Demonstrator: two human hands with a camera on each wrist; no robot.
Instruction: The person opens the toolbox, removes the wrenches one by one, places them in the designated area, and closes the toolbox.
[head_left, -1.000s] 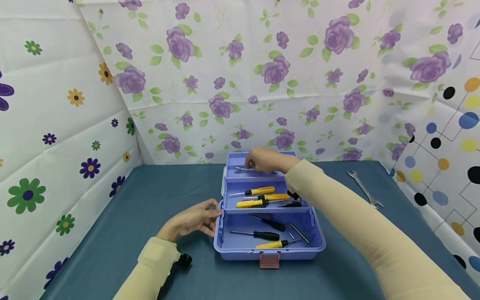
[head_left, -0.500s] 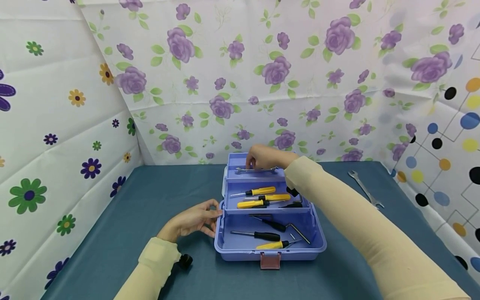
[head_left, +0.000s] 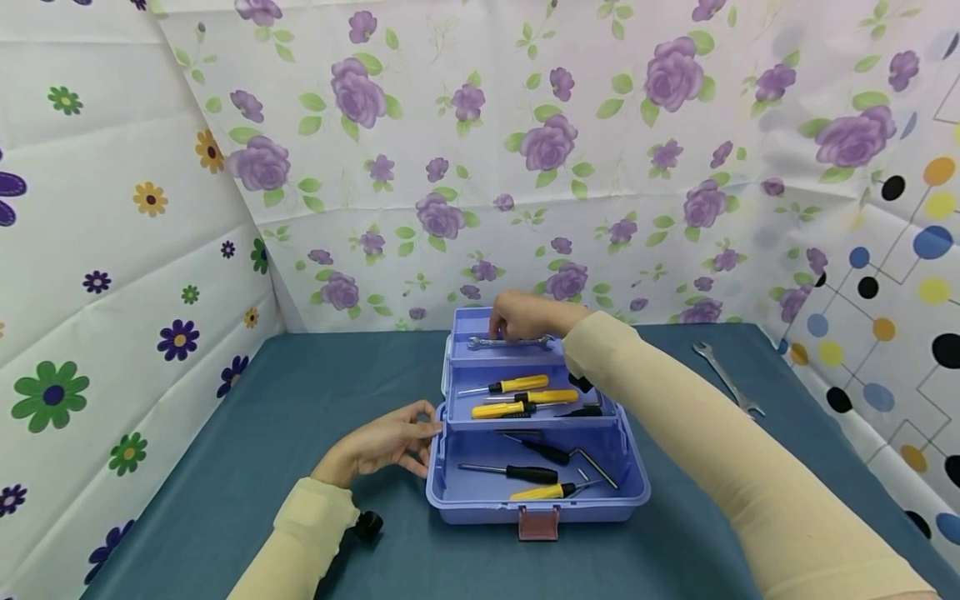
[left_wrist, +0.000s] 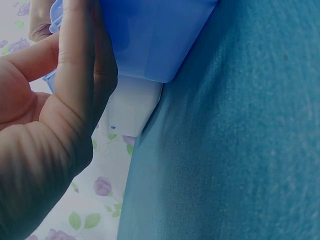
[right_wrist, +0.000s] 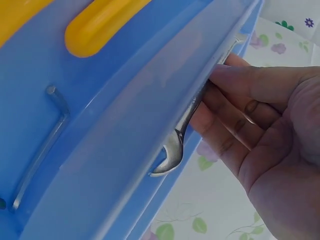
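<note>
A blue-purple toolbox [head_left: 442, 492] sits unfolded, its stepped trays exposed. Over the topmost tray my right hand [head_left: 536, 317] pinches a silver wrench [head_left: 517, 342] that runs sideways. In the right wrist view, thumb and fingers meet on the shaft of the wrench [right_wrist: 175, 145], and its open-ended jaw points down beside the tray wall. My left hand [head_left: 386, 442] rests against the left side of the box, fingers spread near its corner. In the left wrist view this left hand [left_wrist: 75, 95] overlaps the box's outer wall.
Yellow-handled screwdrivers [head_left: 525, 383] lie in the middle tray. The bottom compartment holds a black screwdriver [head_left: 532, 474], a yellow screwdriver [head_left: 543, 492] and a hex key [head_left: 596, 468]. Another wrench [head_left: 727, 379] lies on the blue-green cloth at the right. Patterned curtains [head_left: 450, 167] stand behind.
The wrench has come into fuller view below my right hand, now showing both ends and lying level along the top tray. My left hand has stayed in place.
</note>
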